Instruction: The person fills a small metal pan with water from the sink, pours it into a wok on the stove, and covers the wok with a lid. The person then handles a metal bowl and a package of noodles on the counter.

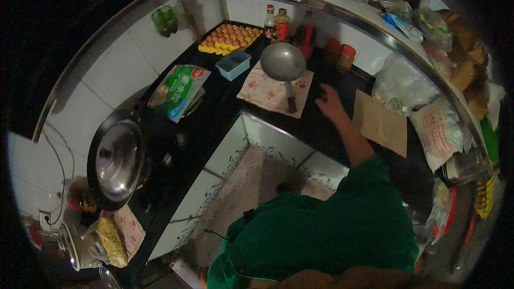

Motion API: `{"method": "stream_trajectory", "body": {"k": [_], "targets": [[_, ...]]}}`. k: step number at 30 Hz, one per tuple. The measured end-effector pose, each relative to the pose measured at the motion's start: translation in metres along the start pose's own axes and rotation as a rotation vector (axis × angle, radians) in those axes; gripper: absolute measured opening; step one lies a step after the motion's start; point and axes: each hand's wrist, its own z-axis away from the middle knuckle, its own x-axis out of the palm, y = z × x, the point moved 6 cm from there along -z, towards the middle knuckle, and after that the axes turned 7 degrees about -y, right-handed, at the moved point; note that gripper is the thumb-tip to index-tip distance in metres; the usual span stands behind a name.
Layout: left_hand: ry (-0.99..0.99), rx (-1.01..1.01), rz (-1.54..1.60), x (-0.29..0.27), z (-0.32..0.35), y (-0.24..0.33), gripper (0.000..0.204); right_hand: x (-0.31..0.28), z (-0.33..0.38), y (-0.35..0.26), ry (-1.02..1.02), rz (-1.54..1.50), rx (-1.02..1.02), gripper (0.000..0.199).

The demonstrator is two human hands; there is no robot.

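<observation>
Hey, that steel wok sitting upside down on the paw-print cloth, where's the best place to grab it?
Probably by its dark handle, which sticks out from the wok toward the counter's front edge, over the paw-print cloth. Come from the front, the side the right hand is on. The domed, overturned bowl looks smooth and wide, with little to grip, and bottles crowd behind it.

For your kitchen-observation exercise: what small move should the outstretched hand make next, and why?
Probably a short move left to the pan handle: the right hand hovers open over the dark counter, holding nothing, and the pan on the cloth lies nearest.
</observation>
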Motion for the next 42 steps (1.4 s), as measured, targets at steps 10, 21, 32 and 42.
{"method": "stream_trajectory", "body": {"k": [10,21,32,42], "targets": [[-0.038,0.126,-0.037,0.18,-0.005,0.048,0.027,-0.111,-0.219,0.145,-0.12,0.417,0.114,0.048],[0.035,0.288,-0.283,0.187,0.023,0.034,0.026,-0.064,-0.282,0.23,-0.084,0.485,0.024,0.039],[0.09,0.015,0.094,0.225,0.062,0.087,0.042,-0.03,-0.242,0.253,-0.303,1.052,-0.184,0.039],[0.117,-0.009,0.33,0.139,0.079,0.067,0.039,-0.054,-0.091,0.153,-0.238,0.487,-0.051,0.045]]}}
